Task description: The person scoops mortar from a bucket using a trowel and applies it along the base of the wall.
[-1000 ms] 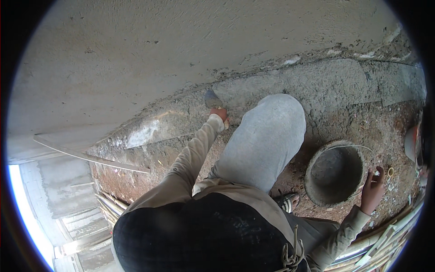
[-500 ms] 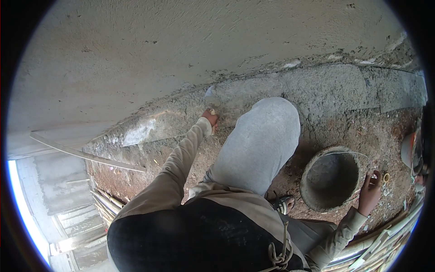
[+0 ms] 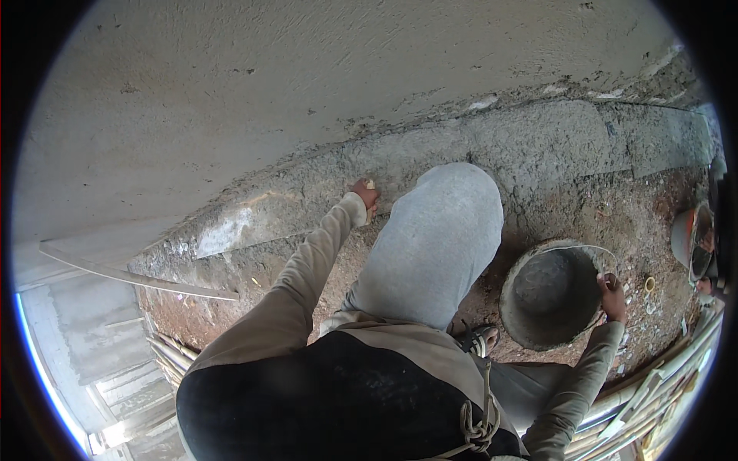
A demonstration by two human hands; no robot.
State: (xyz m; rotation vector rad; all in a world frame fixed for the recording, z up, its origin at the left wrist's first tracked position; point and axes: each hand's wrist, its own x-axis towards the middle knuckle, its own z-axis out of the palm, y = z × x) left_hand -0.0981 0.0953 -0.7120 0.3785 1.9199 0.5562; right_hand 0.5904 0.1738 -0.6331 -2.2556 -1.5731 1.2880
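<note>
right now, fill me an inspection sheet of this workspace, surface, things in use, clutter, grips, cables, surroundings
Surface: reddish-brown dirt floor beside a rough grey ledge
Job's things: round bucket with grey material inside; pale-handled tool, its working end hard to make out
Clutter: yellow ring right of the bucket; long narrow strip at left; poles at lower right
Grips: left grip closed around the tool's handle; right grip at the bucket's rim, its hold unclear
Cables: nothing seen
Surroundings: grey wall ahead; reddish container near the right edge
</note>
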